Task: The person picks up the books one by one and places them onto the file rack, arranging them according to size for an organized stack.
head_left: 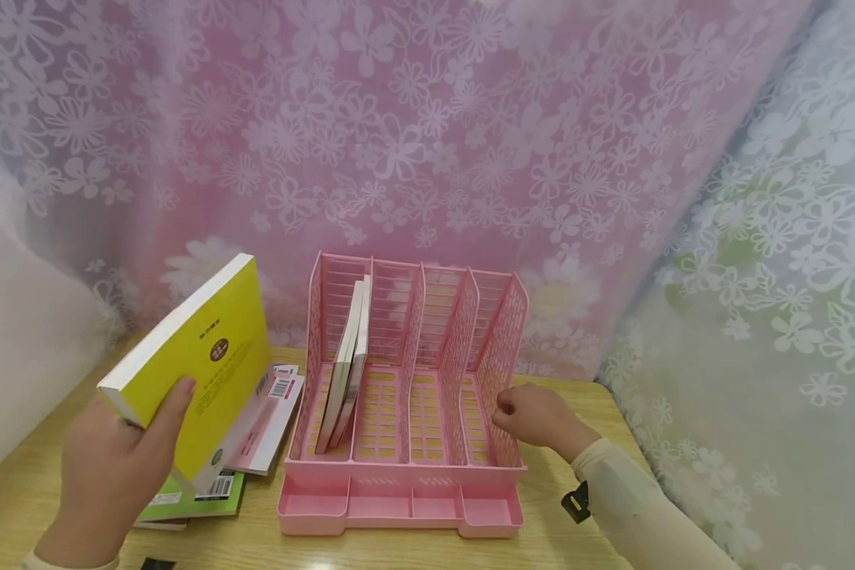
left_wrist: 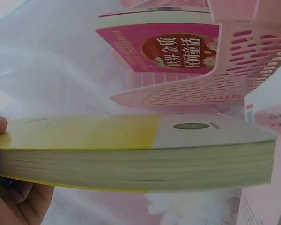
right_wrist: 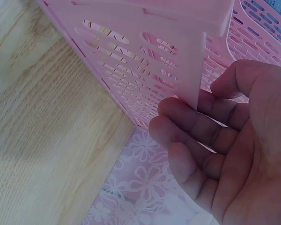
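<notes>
Fingers (head_left: pixel 171 416) of our left hand (head_left: pixel 110 483) are clamped on a thick yellow book (head_left: pixel 228 348) in the head view; it tilts upward and to the right of them. Below its lower corner, just right of those fingers, a green book (head_left: pixel 228 499) lies on the tabletop (head_left: pixel 399 550), with a white-and-pink book (head_left: pixel 278 431) farther off. Well to their right stands a pink rack (head_left: pixel 399 514), two slim books (head_left: pixel 345 372) leaning in its leftmost compartment. Our right hand (head_left: pixel 541 419) is at the rack's right side panel (head_left: pixel 509 348), its fingers curled.

From the left wrist, we see the yellow book reaching right from our fingers, its page edges (left_wrist: pixel 140 168) toward us. Beyond it, a pink cover (left_wrist: pixel 131 47) shows in the rack.

From the right wrist, we grip the panel's front corner between curled fingers; wood grain spreads left of them and a floral cloth (right_wrist: pixel 140 187) below.
</notes>
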### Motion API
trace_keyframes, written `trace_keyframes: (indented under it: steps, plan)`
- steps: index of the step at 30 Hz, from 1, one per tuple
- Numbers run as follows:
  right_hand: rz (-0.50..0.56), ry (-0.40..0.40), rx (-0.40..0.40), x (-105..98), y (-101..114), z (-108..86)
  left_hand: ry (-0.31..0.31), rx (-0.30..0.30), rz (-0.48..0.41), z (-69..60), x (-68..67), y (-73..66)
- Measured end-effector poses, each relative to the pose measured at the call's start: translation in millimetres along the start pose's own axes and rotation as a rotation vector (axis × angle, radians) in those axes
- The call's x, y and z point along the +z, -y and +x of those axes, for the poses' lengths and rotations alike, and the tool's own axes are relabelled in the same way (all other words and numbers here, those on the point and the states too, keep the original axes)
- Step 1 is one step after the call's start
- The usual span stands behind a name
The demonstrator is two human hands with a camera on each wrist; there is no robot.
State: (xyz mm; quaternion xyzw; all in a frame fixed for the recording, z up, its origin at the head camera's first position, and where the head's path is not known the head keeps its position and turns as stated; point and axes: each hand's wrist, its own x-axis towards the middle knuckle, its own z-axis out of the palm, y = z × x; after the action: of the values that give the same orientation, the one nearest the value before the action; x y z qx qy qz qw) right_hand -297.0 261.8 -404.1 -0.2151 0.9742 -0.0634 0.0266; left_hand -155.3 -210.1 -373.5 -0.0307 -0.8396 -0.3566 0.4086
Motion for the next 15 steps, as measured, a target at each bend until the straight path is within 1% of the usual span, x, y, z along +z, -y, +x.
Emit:
trace_keyframes:
  steps: [4, 8, 15]
  plan:
    - [0.006, -0.001, 0.01, -1, 1, 0.1, -0.039, 0.028, -0.072, 0.5, -3.3, -7.4]
    - [0.009, -0.003, 0.019, -1, 2, 0.0, -0.082, 0.09, -0.159, 1.6, -4.8, -12.2]
    - [0.005, 0.006, 0.047, -1, 4, 0.1, -0.109, 0.092, -0.259, 4.1, -4.4, -19.0]
